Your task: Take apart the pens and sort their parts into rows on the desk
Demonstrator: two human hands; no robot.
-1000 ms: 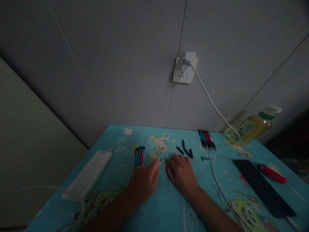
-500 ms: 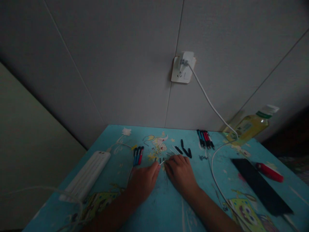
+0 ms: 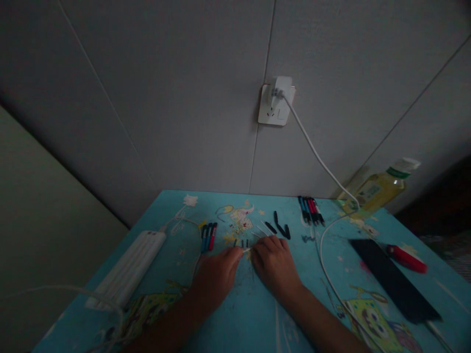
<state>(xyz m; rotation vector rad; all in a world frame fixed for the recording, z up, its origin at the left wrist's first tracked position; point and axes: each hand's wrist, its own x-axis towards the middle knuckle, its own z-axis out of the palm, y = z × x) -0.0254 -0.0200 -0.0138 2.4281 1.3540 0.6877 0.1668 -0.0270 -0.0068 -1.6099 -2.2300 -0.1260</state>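
My left hand [image 3: 218, 272] is closed, its thumb and forefinger pinching one end of a thin white pen refill [image 3: 247, 250]. At the refill's other end, my right hand [image 3: 275, 262] rests low over the table with its fingers curled against it; the fingertips are partly hidden. Just beyond the hands lie several small dark pen pieces [image 3: 242, 243]. Past my right hand are more loose white refills [image 3: 262, 229] and black pen parts [image 3: 281, 229]. To the left, a small row of blue and red pen barrels [image 3: 209, 237] lies beside my left hand.
A row of capped-looking pens [image 3: 311, 211] lies at the back right, near a tilted bottle of yellow liquid [image 3: 380, 191]. A white power strip [image 3: 127, 269] is at left. A dark flat slab [image 3: 395, 279], a red object [image 3: 407, 258] and a white cable [image 3: 322, 245] occupy the right.
The view has shifted slightly. The refill between my hands now lies a little flatter; both hands stay in nearly the same place.
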